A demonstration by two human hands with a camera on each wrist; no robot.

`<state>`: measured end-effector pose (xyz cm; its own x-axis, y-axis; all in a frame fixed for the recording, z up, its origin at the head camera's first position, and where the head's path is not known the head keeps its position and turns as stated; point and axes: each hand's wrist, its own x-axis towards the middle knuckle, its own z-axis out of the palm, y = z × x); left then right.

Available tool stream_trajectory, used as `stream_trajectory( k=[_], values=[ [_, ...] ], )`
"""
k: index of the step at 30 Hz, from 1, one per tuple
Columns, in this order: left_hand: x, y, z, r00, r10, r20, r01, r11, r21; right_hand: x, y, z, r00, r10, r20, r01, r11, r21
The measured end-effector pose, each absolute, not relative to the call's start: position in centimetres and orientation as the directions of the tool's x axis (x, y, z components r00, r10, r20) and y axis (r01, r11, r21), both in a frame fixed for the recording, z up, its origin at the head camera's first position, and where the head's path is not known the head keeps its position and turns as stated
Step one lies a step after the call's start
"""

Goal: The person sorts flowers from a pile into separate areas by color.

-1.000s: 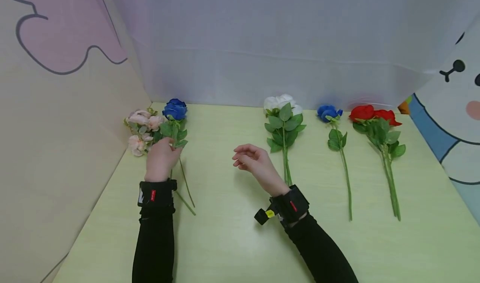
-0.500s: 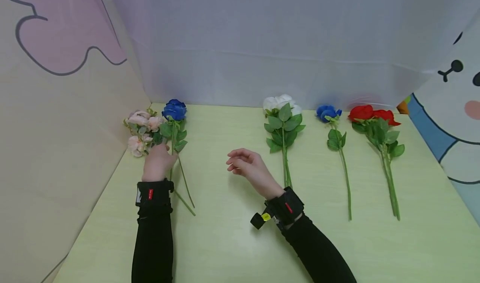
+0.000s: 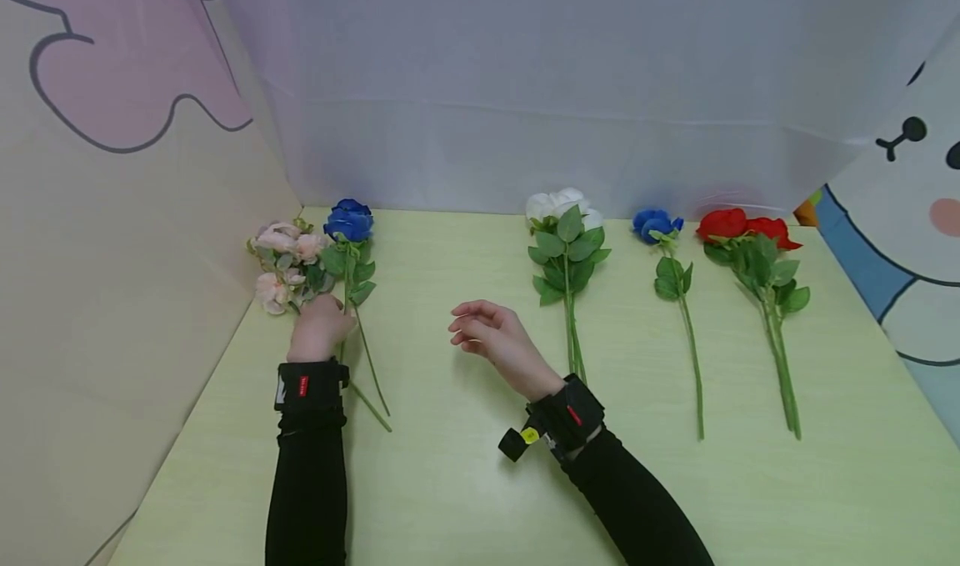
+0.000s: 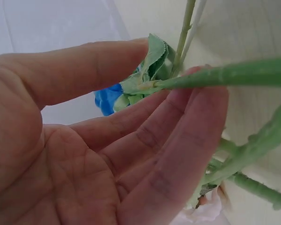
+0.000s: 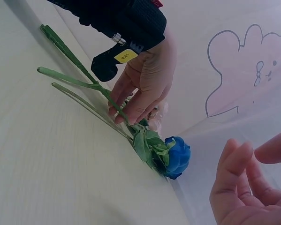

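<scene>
At the table's left, my left hand (image 3: 318, 328) is among the stems of a blue rose (image 3: 350, 218) and a bunch of pale pink flowers (image 3: 279, 239). In the left wrist view a green stem (image 4: 253, 72) lies across the fingertips, while the thumb is apart from the fingers near a leaf. The right wrist view shows this blue rose (image 5: 178, 159) lying beside the pink flowers, partly hidden by the left hand. My right hand (image 3: 498, 341) hovers over the table's middle, fingers loosely bent, holding nothing.
Right of the right hand lie white roses (image 3: 564, 207), a single blue rose (image 3: 656, 222) and red roses (image 3: 742, 228), stems toward me. A pale cloth (image 3: 540, 91) hangs behind the table (image 3: 450, 483). A printed wall stands close at the left.
My left hand has moved slightly left and back toward me, from the blue rose's leaves to the stems. My right hand has drifted a little left. The flowers have stayed in place.
</scene>
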<state>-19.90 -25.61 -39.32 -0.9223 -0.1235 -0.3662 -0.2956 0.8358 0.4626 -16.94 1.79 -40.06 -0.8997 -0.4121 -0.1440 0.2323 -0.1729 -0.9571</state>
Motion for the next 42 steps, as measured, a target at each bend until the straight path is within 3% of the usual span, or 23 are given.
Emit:
stream_trajectory(
  k=[13,31,42],
  values=[
    [-20.0,-25.8,-39.5,-0.921,-0.096,-0.378,-0.286,0.824,0.489,-16.9,2.0,-39.8,-0.900,-0.414,-0.138,0.227,-0.176,-0.958],
    [-19.5,-24.8,-38.2,-0.989,-0.121,-0.081,-0.144,0.741,0.656,-17.3,3.0,-39.5,-0.906,-0.409,-0.109,0.206,-0.202,-0.958],
    [-19.7,-23.5,-37.6,-0.999,-0.049,-0.010,-0.040,0.650,0.759,-17.5,3.5,-39.2,-0.914,-0.390,-0.112,0.211,-0.220,-0.953]
  ],
)
